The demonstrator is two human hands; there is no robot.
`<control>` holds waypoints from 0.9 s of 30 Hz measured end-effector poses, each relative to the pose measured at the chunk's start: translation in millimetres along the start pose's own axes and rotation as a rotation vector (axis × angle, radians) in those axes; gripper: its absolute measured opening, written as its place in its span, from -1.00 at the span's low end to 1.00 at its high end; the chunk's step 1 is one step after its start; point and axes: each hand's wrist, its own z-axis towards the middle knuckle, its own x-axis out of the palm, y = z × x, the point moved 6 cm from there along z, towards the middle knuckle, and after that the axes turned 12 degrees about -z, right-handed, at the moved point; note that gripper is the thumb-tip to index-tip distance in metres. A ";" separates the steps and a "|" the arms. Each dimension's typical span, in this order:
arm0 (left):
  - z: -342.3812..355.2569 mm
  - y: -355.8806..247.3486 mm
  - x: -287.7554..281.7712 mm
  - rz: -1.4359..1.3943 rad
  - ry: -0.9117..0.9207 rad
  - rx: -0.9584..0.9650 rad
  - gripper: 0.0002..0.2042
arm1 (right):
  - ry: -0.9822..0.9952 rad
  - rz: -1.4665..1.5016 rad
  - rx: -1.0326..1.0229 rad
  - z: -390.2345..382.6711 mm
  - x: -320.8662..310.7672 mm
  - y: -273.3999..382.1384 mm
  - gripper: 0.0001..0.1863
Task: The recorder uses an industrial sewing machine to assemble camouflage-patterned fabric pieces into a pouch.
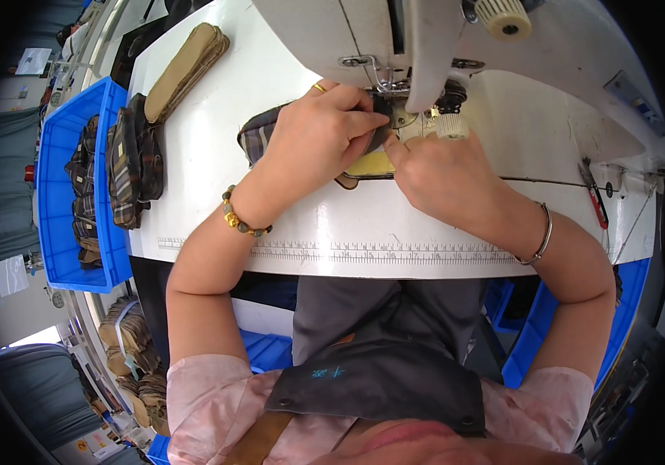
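Under the needle end of the sewing machine (pixel 363 35), the dark edge of a plaid piece (pixel 256 138) is pinched between thumb and fingers of the left hand (pixel 328 128). The right hand (pixel 445 170) is curled, its index finger set close to that edge; whether anything is gripped by it cannot be told. The piece, laid on the table (pixel 348 221), can be judged light, soft and easily creased, so it is best held flat near the rim, with fingertips kept clear of the needle. A yellow strip (pixel 371 164) is seen between the hands. To the right, snips (pixel 598 201) are laid; to the left, a brown stack (pixel 185 74) and plaid bundle (pixel 132 167) are placed, beside a blue bin (pixel 53 194).
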 end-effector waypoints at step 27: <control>-0.3 5.7 -6.4 -0.110 0.113 -0.050 -0.72 | 0.000 0.041 0.028 -1.3 -1.0 -2.0 -0.78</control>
